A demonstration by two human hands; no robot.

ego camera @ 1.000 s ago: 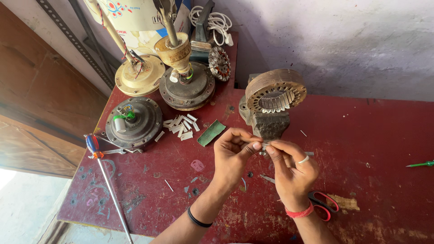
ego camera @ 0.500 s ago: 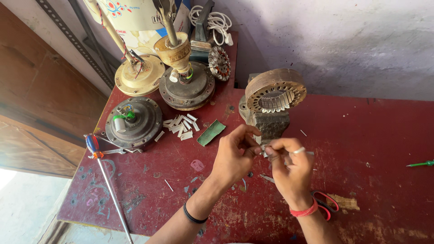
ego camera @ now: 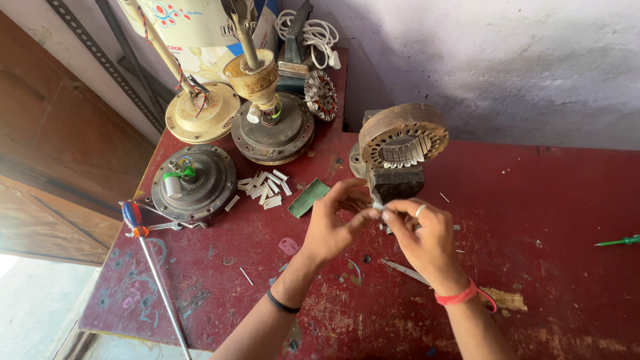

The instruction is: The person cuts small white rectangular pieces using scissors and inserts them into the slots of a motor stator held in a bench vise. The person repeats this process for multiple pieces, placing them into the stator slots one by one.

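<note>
My left hand (ego camera: 333, 227) and right hand (ego camera: 427, 240) pinch a small white paper strip (ego camera: 377, 207) between fingertips, mid-table on the red worktop (ego camera: 533, 220), just before the round metal stator (ego camera: 403, 141).

A repair workshop is shown — opened fan motors (ego camera: 193, 183), a wound stator (ego camera: 402, 139) and a screwdriver (ego camera: 153, 263) are spread over a scuffed red bench (ego camera: 547, 220).

I see 3 fan motors (ego camera: 193, 183) at bench's back-left, w/ white paper strips (ego camera: 263, 189) & green card (ego camera: 309, 197) beside. Long screwdriver (ego camera: 155, 270) overhangs the front-left edge; small green screwdriver (ego camera: 619, 241) far right.
</note>
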